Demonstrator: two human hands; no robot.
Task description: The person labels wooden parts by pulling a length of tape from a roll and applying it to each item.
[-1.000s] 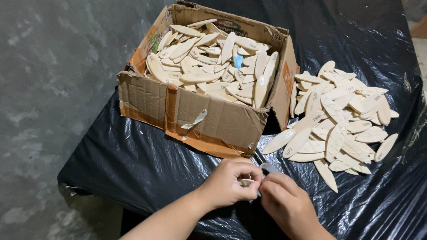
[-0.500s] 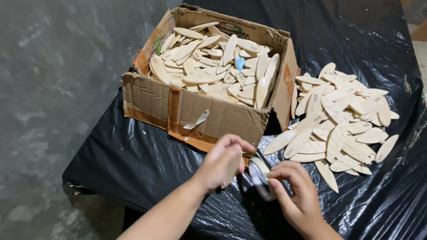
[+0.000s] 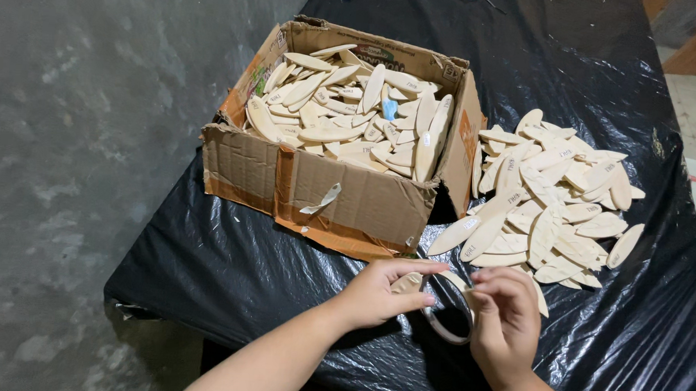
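I am holding a small oval wooden piece [image 3: 407,282] in my left hand [image 3: 379,295], its grip pinching the piece between thumb and fingers at about six o'clock on the table [image 3: 205,252]. My right hand [image 3: 507,324] is sitting just at three o'clock of the left, its grip closing on a thin ring of tape [image 3: 446,321] that is hanging between both hands and touching the piece. The piece is sitting just below the front wall of the box [image 3: 340,195], which is lying at twelve o'clock from my hands and is brimming with the same pale ovals. At two o'clock, a loose pile [image 3: 551,196] of ovals is spreading over the black plastic sheet [image 3: 631,333] that is covering the table.
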